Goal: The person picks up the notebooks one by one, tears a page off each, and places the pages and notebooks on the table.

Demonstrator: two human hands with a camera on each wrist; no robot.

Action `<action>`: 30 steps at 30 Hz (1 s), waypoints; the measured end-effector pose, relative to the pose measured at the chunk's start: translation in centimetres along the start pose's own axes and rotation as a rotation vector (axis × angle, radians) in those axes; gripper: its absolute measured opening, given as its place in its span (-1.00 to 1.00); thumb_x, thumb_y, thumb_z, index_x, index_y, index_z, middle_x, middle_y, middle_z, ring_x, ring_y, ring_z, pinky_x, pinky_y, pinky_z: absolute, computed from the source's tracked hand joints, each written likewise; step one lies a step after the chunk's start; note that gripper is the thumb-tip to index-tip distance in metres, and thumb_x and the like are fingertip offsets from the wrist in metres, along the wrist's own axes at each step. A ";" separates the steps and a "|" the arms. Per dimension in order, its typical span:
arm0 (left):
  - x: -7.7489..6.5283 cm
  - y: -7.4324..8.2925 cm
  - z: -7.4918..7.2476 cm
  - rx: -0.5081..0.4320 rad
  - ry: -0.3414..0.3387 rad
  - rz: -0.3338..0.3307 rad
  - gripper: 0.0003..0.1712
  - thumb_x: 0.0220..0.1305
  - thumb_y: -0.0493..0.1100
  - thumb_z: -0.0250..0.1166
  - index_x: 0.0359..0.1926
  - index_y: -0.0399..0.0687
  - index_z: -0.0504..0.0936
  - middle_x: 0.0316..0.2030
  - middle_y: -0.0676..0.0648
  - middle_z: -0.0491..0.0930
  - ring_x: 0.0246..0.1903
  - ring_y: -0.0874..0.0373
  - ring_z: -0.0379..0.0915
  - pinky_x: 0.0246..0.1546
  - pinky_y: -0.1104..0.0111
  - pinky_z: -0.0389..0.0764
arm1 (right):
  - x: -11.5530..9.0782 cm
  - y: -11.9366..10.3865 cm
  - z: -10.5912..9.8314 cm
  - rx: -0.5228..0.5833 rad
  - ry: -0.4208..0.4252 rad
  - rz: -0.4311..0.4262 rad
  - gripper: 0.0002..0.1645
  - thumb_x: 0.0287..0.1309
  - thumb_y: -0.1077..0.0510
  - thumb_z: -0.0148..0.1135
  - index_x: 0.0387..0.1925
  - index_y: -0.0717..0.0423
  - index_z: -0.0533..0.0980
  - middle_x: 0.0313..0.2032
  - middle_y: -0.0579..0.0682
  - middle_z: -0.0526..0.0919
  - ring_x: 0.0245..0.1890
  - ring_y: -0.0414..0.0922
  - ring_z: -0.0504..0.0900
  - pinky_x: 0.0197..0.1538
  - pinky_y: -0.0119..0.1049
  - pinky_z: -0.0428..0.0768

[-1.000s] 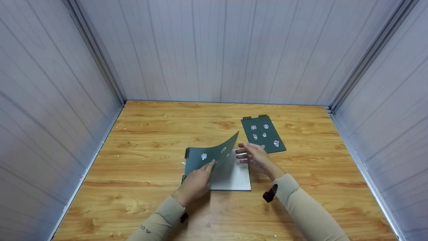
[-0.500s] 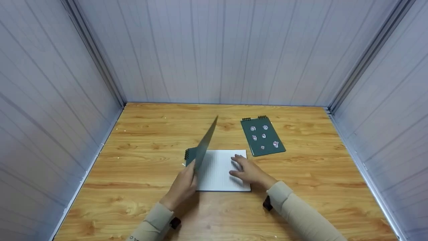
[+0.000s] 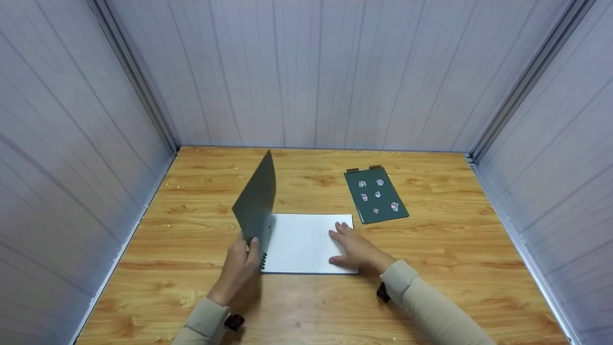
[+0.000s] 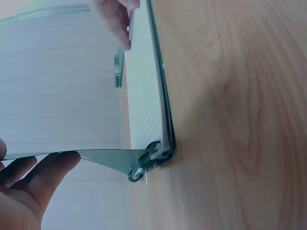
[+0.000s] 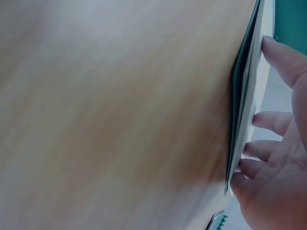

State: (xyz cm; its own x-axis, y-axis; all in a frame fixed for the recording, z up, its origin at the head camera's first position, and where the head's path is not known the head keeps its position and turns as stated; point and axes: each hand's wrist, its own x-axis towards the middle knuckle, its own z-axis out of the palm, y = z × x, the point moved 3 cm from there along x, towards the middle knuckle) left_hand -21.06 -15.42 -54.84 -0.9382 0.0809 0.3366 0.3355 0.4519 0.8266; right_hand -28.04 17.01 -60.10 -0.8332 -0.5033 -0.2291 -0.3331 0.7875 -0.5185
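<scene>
Spiral notebook lies on tbl, lined pgs up, rings on L side. Its green cover is raised, approx upright, pinched by L hand at the near edge, thumb on one face, fingers on the other, grip just L of pgs. R hand has fingers spread, tips touching pgs nr R edge. 2nd notebook, w/ pale motifs, lies flat beyond R hand, apart from 1st.

Over the feed I see matt paper pages, a smooth cover, coils (metal or plastic, I can't tell), a softly shiny wood-grained table, matt cloth sleeves.
</scene>
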 end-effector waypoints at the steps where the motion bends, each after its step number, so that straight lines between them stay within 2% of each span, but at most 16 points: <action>1: 0.0 -0.1 -0.5 -0.001 0.011 -0.028 -0.47 0.68 -0.33 -0.01 0.55 -0.42 0.30 0.45 -0.42 0.49 0.41 -0.32 0.52 0.34 -0.20 0.62 | 0.0 0.0 0.0 -0.001 -0.002 0.004 0.02 0.38 -0.16 0.48 0.68 0.05 0.26 0.74 0.18 0.04 0.77 0.16 -0.06 0.75 0.16 0.05; 3: 0.1 -0.2 -1.5 0.000 0.048 -0.067 -0.52 0.69 -0.31 0.00 0.49 -0.38 0.38 0.36 -0.39 0.58 0.27 -0.26 0.63 0.20 -0.09 0.74 | -0.1 -0.1 0.1 -0.002 -0.005 0.010 0.02 0.39 -0.16 0.48 0.69 0.05 0.25 0.74 0.17 0.03 0.77 0.15 -0.07 0.75 0.15 0.04; 5: 0.2 -0.2 -2.9 0.007 0.109 -0.083 -0.62 0.68 -0.31 0.03 0.37 -0.37 0.47 0.19 -0.35 0.65 0.06 -0.11 0.67 0.00 0.13 0.79 | -0.1 -0.2 0.1 -0.003 -0.006 0.015 0.02 0.39 -0.15 0.48 0.69 0.04 0.25 0.75 0.17 0.03 0.78 0.15 -0.08 0.75 0.15 0.03; 8: 0.4 -0.1 -5.0 0.032 0.246 -0.076 -0.79 0.62 -0.33 0.12 0.10 -0.41 0.55 -0.14 -0.25 0.65 -0.23 0.13 0.58 -0.25 0.41 0.65 | -0.1 -0.2 0.1 -0.009 -0.009 0.019 0.03 0.39 -0.15 0.48 0.70 0.04 0.23 0.75 0.16 0.02 0.78 0.14 -0.08 0.75 0.14 0.02; 9: 0.5 0.0 -5.8 0.039 0.295 -0.077 -0.84 0.60 -0.34 0.15 -0.01 -0.43 0.55 -0.27 -0.22 0.61 -0.33 0.18 0.51 -0.34 0.45 0.58 | -0.1 -0.2 0.0 -0.012 -0.007 0.013 0.03 0.39 -0.15 0.48 0.69 0.06 0.24 0.75 0.17 0.03 0.78 0.15 -0.08 0.75 0.15 0.02; 11: 0.7 -0.1 -7.3 0.035 0.380 -0.107 -0.84 0.57 -0.31 0.21 -0.11 -0.43 0.55 -0.38 -0.14 0.51 -0.43 0.25 0.40 -0.41 0.47 0.47 | -0.1 -0.3 0.0 -0.012 -0.001 0.006 0.02 0.39 -0.14 0.48 0.69 0.08 0.24 0.74 0.20 0.04 0.77 0.16 -0.07 0.75 0.16 0.03; 12: 0.7 -0.2 -8.0 0.023 0.409 -0.137 -0.81 0.58 -0.27 0.22 -0.10 -0.41 0.55 -0.38 -0.12 0.49 -0.44 0.28 0.39 -0.42 0.48 0.45 | -0.1 -0.3 -0.1 -0.013 0.001 0.004 0.02 0.40 -0.13 0.48 0.69 0.09 0.24 0.74 0.20 0.04 0.77 0.17 -0.07 0.75 0.15 0.03; 14: 0.7 -0.6 -9.4 -0.026 0.446 -0.197 -0.72 0.60 -0.21 0.22 0.07 -0.41 0.58 -0.25 -0.13 0.59 -0.34 0.32 0.47 -0.33 0.54 0.50 | -0.1 -0.4 -0.1 -0.019 0.006 -0.001 0.02 0.40 -0.13 0.48 0.68 0.11 0.25 0.73 0.22 0.05 0.77 0.17 -0.06 0.75 0.15 0.03; 16: 0.7 -1.1 -10.7 -0.091 0.468 -0.246 -0.58 0.62 -0.16 0.22 0.31 -0.35 0.56 0.00 -0.18 0.66 -0.14 0.33 0.54 -0.16 0.61 0.56 | -0.1 -0.4 -0.1 -0.020 0.007 0.000 0.01 0.40 -0.13 0.47 0.68 0.11 0.25 0.73 0.22 0.06 0.77 0.17 -0.06 0.75 0.15 0.03; 18: 0.5 -1.7 -11.8 -0.159 0.488 -0.284 -0.48 0.63 -0.14 0.22 0.48 -0.22 0.50 0.24 -0.17 0.62 0.05 0.34 0.55 -0.02 0.66 0.58 | -0.1 -0.4 -0.1 -0.024 0.004 0.002 0.02 0.41 -0.13 0.47 0.69 0.10 0.24 0.74 0.21 0.05 0.77 0.16 -0.06 0.76 0.14 0.03; 20: 0.4 -2.4 -13.0 -0.194 0.521 -0.308 -0.44 0.61 -0.18 0.24 0.54 -0.14 0.49 0.34 -0.16 0.58 0.14 0.31 0.54 0.03 0.68 0.60 | -0.1 -0.4 0.0 -0.024 0.000 0.006 0.02 0.41 -0.14 0.46 0.69 0.09 0.23 0.74 0.20 0.04 0.77 0.15 -0.07 0.76 0.13 0.02; 24: 0.3 -4.0 -15.0 -0.165 0.520 -0.430 -0.42 0.57 -0.23 0.29 0.53 -0.12 0.52 0.33 -0.15 0.55 0.06 0.38 0.52 -0.09 0.72 0.61 | -0.2 -0.4 0.0 -0.013 -0.001 0.009 0.02 0.41 -0.14 0.47 0.69 0.09 0.23 0.74 0.20 0.03 0.78 0.15 -0.08 0.76 0.13 0.00; 27: 0.2 -5.5 -16.4 -0.121 0.440 -0.550 -0.37 0.54 -0.27 0.32 0.55 -0.17 0.47 0.41 -0.22 0.54 -0.01 0.49 0.49 -0.13 0.73 0.60 | -0.3 -0.4 0.0 -0.009 -0.003 0.010 0.02 0.41 -0.13 0.47 0.69 0.09 0.24 0.74 0.20 0.03 0.78 0.15 -0.08 0.76 0.13 0.00; 30: -0.1 -7.2 -17.2 -0.066 0.345 -0.627 -0.33 0.51 -0.30 0.34 0.55 -0.27 0.43 0.43 -0.36 0.54 0.00 0.36 0.59 -0.20 0.72 0.60 | -0.3 -0.3 0.0 -0.008 -0.008 0.017 0.02 0.41 -0.12 0.47 0.69 0.08 0.23 0.75 0.17 0.02 0.78 0.13 -0.09 0.76 0.12 0.00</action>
State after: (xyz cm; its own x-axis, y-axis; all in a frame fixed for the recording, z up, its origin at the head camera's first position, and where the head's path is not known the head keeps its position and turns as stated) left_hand -21.96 -33.93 -53.07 -0.8790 -0.4671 -0.0963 -0.2433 0.2656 0.9329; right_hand -27.72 16.90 -59.85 -0.8350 -0.4930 -0.2443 -0.3228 0.7985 -0.5081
